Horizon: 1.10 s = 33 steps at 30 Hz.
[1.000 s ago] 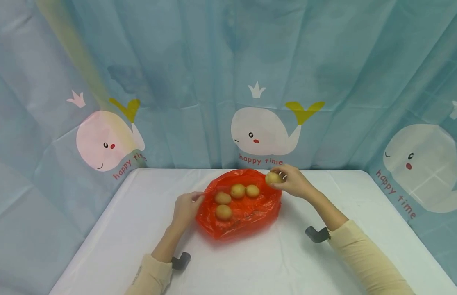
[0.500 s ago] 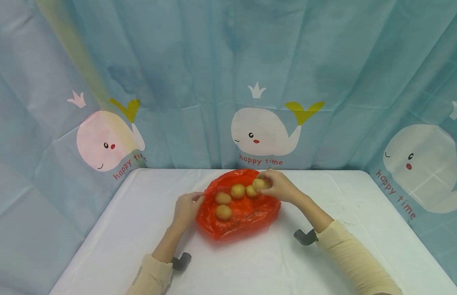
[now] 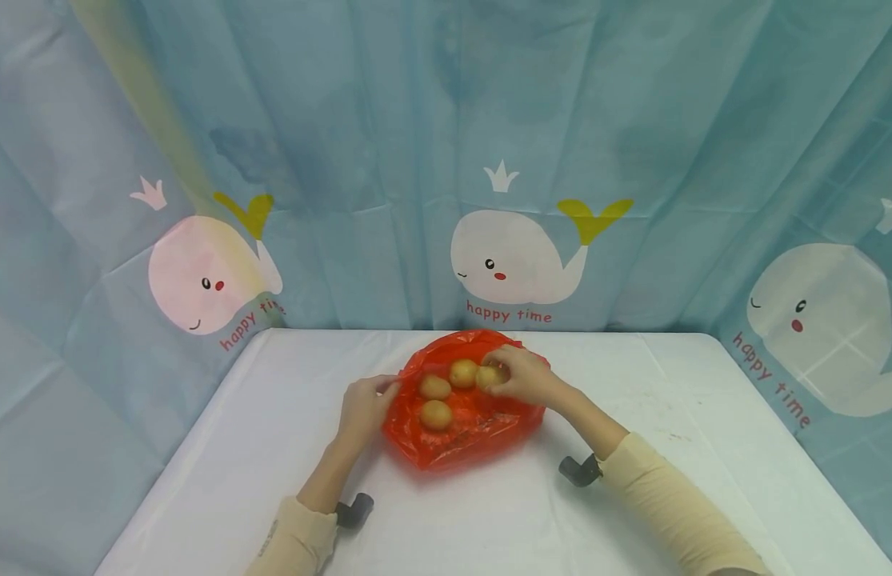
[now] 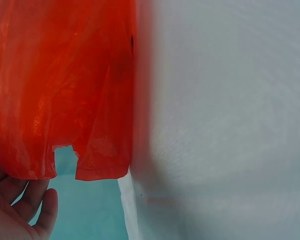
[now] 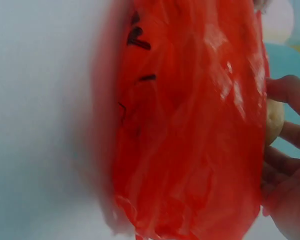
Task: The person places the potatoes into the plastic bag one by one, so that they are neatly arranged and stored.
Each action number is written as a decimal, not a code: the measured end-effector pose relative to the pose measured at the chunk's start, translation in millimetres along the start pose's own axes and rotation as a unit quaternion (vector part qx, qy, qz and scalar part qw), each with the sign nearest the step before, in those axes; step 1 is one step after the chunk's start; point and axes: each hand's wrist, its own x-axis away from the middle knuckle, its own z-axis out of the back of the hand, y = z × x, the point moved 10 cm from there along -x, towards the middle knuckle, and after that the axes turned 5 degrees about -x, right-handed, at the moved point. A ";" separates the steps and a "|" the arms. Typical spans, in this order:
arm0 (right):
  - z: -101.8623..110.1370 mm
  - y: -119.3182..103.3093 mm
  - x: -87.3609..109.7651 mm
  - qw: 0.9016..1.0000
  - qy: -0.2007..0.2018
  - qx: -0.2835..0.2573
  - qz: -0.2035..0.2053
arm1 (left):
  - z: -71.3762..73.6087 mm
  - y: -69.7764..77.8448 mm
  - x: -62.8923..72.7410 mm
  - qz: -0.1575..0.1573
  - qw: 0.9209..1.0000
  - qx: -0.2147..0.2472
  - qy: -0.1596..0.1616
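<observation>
A red plastic bag (image 3: 482, 424) stands with its mouth spread wide in the middle of the table. Several yellow-brown potatoes show inside, among them a front one (image 3: 436, 415) and a back one (image 3: 463, 374). My right hand (image 3: 523, 376) reaches over the bag's right side, holding a potato (image 3: 491, 378) between thumb and fingers. In the right wrist view that potato (image 5: 274, 120) shows past the bag's edge. My left hand (image 3: 362, 408) grips the bag's left rim; in the left wrist view its fingers (image 4: 32, 197) go partly behind the red plastic.
A white cloth covers the table (image 3: 489, 520). Behind it hangs a blue curtain (image 3: 388, 264) printed with whales. Black wrist mounts stick out from the left (image 3: 354, 510) and right sleeves (image 3: 581, 470).
My right hand has carried the potato leftward and down from the bag's right rim to over the bag's inside, covering the potato that lay there. The left hand stays put.
</observation>
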 end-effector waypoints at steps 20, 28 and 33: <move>-42.9 1.4 -2.8 0.997 -0.066 0.046 -0.003 | -3.7 -2.5 -2.6 0.008 1.000 -0.003 -0.006; -50.2 4.6 -2.4 0.994 -0.086 0.059 -0.014 | -3.3 -1.4 -3.3 0.002 1.000 -0.002 -0.008; -50.7 5.1 -2.3 0.994 -0.091 0.066 -0.009 | -3.6 -2.3 -3.9 0.000 1.000 -0.008 -0.009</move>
